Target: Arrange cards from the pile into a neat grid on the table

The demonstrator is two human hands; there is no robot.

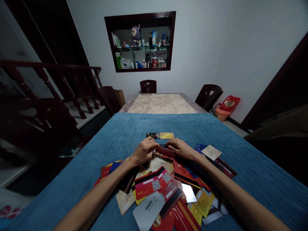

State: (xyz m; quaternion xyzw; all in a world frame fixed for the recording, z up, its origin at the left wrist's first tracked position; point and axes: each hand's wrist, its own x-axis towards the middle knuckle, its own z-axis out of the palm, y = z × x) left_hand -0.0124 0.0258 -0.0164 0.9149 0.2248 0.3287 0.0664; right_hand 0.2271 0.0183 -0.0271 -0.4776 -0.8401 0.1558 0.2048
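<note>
A dark red card (165,151) is held on edge between my two hands above a loose heap of cards. My left hand (145,150) is closed, its thumb and forefinger pinching the red card's left end. At the right end, the bent fingers of my right hand (181,148) close on the same card. Part of a dark card (163,145) shows just behind it, between my fingertips. Farther out, a black card (153,135) and a gold card (166,135) lie side by side on the blue cloth. Below my wrists spreads the heap, including a white card (148,210) and a pink-red card (147,186).
The blue cloth (115,134) covers the near part of the table, with a patterned tabletop (161,102) beyond. Dark wooden chairs (209,96) stand around it. More cards, one beige (211,152), lie beyond my right forearm.
</note>
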